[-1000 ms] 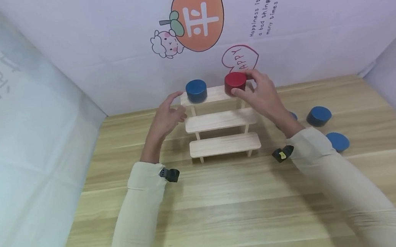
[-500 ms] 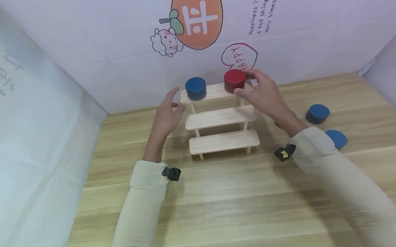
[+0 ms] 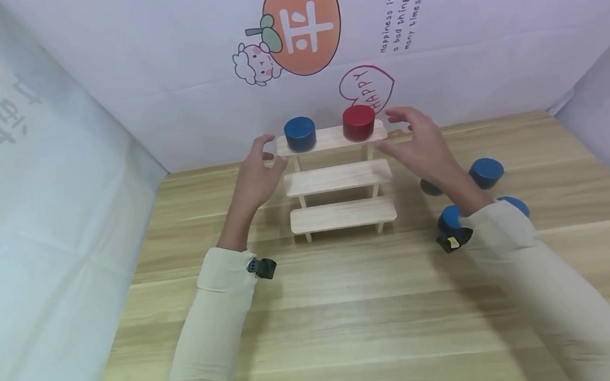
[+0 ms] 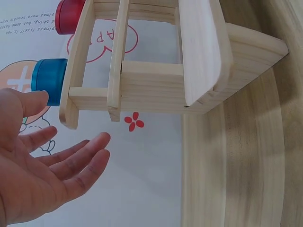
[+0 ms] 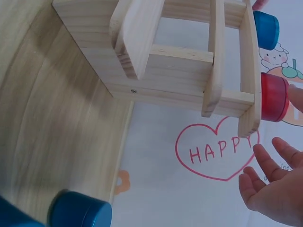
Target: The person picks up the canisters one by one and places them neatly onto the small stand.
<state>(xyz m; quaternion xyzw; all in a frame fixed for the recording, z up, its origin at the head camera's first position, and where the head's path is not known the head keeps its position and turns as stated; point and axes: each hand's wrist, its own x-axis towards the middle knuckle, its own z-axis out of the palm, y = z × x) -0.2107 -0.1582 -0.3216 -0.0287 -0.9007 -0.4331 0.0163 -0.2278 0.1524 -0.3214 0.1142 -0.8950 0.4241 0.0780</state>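
A three-step pale wooden display stand (image 3: 338, 177) stands near the back wall. On its top step sit a blue round tin-like cylinder (image 3: 300, 135) at the left and a red one (image 3: 359, 123) at the right. My left hand (image 3: 257, 176) hovers by the stand's left end with fingers spread; in the left wrist view its thumb (image 4: 35, 102) overlaps the blue cylinder, and whether it touches I cannot tell. To the right of the red cylinder, my right hand (image 3: 421, 147) is held with fingers apart, a small gap between them in the head view.
Several more blue cylinders (image 3: 487, 172) stand on the wooden table (image 3: 314, 320) to the right, partly hidden by my right forearm and sleeve. Behind the stand rises a white printed cloth wall (image 3: 179, 57); another white cloth (image 3: 37, 233) borders the left side.
My right hand has let go of the red cylinder and drawn off to the right, leaving it on the top step. The left hand has barely moved.
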